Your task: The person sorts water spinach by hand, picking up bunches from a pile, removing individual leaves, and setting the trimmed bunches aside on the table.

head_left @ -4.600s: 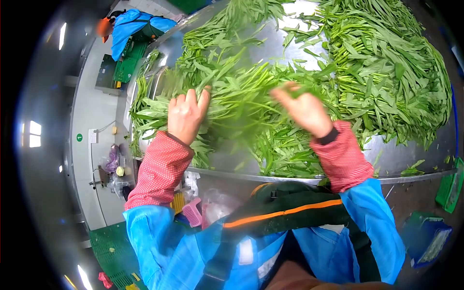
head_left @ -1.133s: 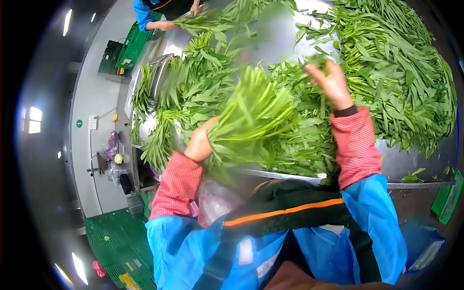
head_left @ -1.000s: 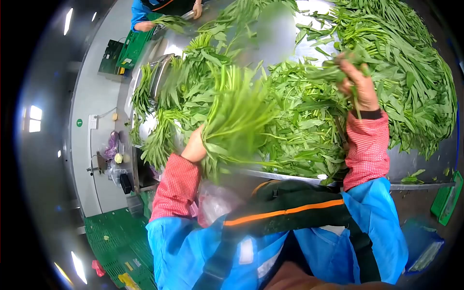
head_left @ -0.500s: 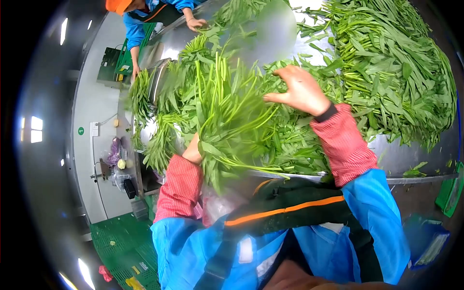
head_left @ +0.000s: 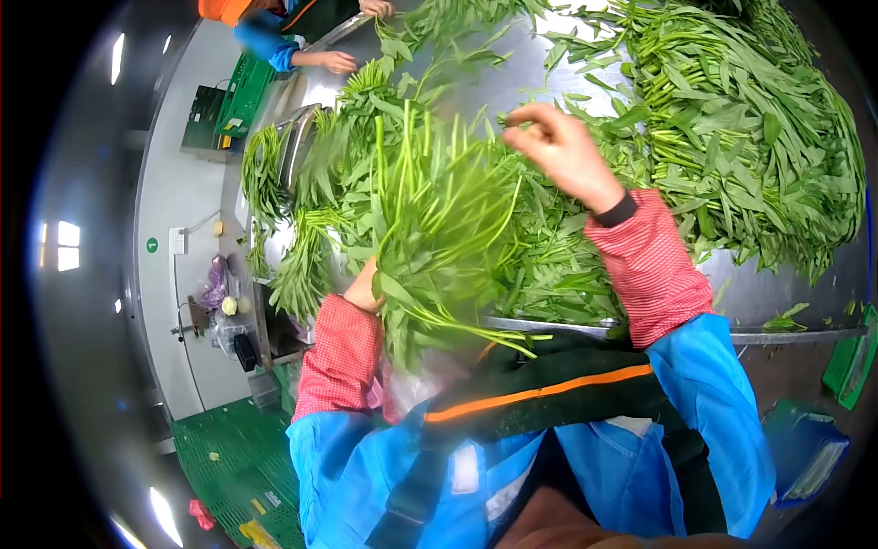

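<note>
My left hand (head_left: 364, 288) grips a thick bunch of green leafy stalks (head_left: 434, 220), held upright above the near edge of the steel table (head_left: 764, 297). The bunch hides most of that hand. My right hand (head_left: 562, 151) hovers just right of the bunch's top, fingers curled loosely; I cannot tell whether it pinches any stalk. Both arms wear red checked sleeves over blue cuffs. A big heap of the same greens (head_left: 741, 128) lies on the table at the right.
Smaller bundles of greens (head_left: 306, 265) lie along the table's left side. A co-worker in blue with an orange cap (head_left: 229, 9) handles greens at the far left end. Green crates (head_left: 229, 448) sit on the floor at left, another crate (head_left: 846, 366) at right.
My left hand raised the bunch upright and keeps holding it. My right hand came back from the heap at right to the bunch's top. The co-worker at the far end shifted.
</note>
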Available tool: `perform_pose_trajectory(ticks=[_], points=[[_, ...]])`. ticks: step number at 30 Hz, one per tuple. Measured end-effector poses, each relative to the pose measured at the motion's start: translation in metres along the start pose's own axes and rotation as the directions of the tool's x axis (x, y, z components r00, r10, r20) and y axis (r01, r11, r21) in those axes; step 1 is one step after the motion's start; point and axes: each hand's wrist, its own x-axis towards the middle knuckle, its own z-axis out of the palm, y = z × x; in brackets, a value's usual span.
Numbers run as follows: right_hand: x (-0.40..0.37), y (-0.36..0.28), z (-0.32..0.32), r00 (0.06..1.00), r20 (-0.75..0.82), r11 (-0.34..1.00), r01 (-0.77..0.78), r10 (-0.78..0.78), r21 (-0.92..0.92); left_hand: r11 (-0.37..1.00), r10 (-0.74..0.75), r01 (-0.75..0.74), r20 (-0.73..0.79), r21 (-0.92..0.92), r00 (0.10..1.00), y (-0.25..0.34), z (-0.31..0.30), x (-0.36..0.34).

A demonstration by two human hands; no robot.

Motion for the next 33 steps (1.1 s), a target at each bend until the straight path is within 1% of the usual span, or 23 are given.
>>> perform_pose_trajectory(ticks=[2,3,5,6,7,8,11,13,14,15,18,19,20,21,22,23,25,26,28,29,30,31,33], points=[[0.0,-0.009,0.012,0.997,0.063,0.96,0.055,-0.039,-0.274,0.999,-0.024,0.024,0.015,-0.022,1.0,0.003,0.008,0.005],[0.004,0.005,0.014,0.987,0.134,0.948,0.128,-0.091,-0.292,0.999,-0.036,0.037,0.021,-0.032,0.999,0.005,0.011,0.006],[0.013,0.041,0.01,0.998,-0.046,0.981,0.04,-0.032,0.19,0.997,-0.061,0.063,0.025,-0.054,0.998,0.009,0.014,0.004],[0.016,0.035,-0.009,0.98,-0.156,0.986,-0.107,0.127,0.127,0.997,-0.057,0.058,0.026,-0.05,0.998,0.008,0.013,0.003],[0.015,0.035,-0.021,0.961,-0.246,0.984,-0.091,0.128,0.154,0.998,-0.049,0.05,0.033,-0.033,0.998,0.004,0.01,0.002],[0.011,0.032,-0.027,0.972,-0.192,0.97,-0.092,0.136,0.224,0.998,0.046,-0.051,0.088,0.048,0.995,-0.005,0.003,0.004],[-0.015,-0.006,-0.013,0.995,0.012,0.939,-0.102,0.104,0.328,0.995,0.035,-0.038,0.029,0.098,0.999,-0.005,0.009,0.01],[-0.024,-0.018,0.014,0.988,0.139,0.982,-0.086,0.063,0.166,0.978,0.024,-0.026,0.011,0.209,1.0,0.004,0.019,0.015],[-0.026,-0.019,0.028,0.991,0.135,0.999,0.024,-0.017,-0.045,0.944,0.009,-0.019,0.032,0.33,0.999,0.01,0.023,0.017],[-0.028,-0.016,0.038,0.984,0.148,0.958,0.131,-0.096,-0.254,0.952,0.021,-0.033,0.042,0.304,0.999,0.008,0.023,0.02],[-0.017,0.019,0.043,0.992,0.115,0.995,0.057,-0.047,-0.087,0.962,0.051,-0.059,0.037,0.265,0.998,0.008,0.027,0.022],[-0.009,0.02,0.033,0.995,0.022,0.992,0.094,-0.096,0.079,0.956,0.054,-0.064,0.043,0.287,0.998,0.007,0.024,0.022],[-0.01,0.02,0.009,0.983,0.056,0.959,-0.182,0.174,0.218,0.949,0.05,-0.061,0.045,0.308,0.998,0.006,0.019,0.021],[-0.008,0.021,-0.014,0.966,-0.008,0.86,-0.227,0.259,0.456,0.943,0.044,-0.058,0.049,0.329,0.998,0.004,0.016,0.019],[-0.003,0.046,-0.037,0.969,0.089,0.722,-0.231,0.23,0.652,0.966,0.002,-0.003,0.006,0.257,1.0,0.003,0.015,0.016],[-0.003,0.048,-0.05,0.99,0.053,0.559,-0.118,0.131,0.821,0.957,0.017,-0.014,-0.005,0.288,1.0,0.003,0.014,0.015],[-0.007,0.048,-0.059,0.996,0.078,0.373,-0.086,0.034,0.924,0.934,0.051,-0.04,-0.022,0.356,0.998,0.01,0.015,0.016],[-0.011,0.047,-0.056,0.987,0.111,0.433,-0.152,0.118,0.888,0.899,0.064,-0.017,-0.092,0.438,0.994,0.014,0.019,0.016],[-0.016,0.029,-0.042,0.956,0.17,0.582,-0.282,0.24,0.763,0.644,0.276,-0.131,-0.069,0.754,0.959,0.027,0.022,0.014],[-0.016,0.024,-0.031,0.96,0.153,0.708,-0.277,0.236,0.65,0.469,0.372,-0.164,-0.026,0.868,0.928,0.03,0.023,0.015],[-0.018,0.018,-0.017,0.961,0.192,0.705,-0.276,0.199,0.653,0.193,0.599,-0.247,0.085,0.95,0.796,0.024,0.015,0.023],[-0.02,0.015,-0.005,0.96,0.229,0.702,-0.275,0.162,0.657,-0.052,0.668,-0.206,0.188,0.977,0.72,0.04,0.028,0.02],[-0.015,0.049,0.024,0.993,0.116,0.885,-0.055,0.001,0.462,-0.419,0.667,-0.053,0.347,0.906,0.659,0.066,0.038,0.019]])
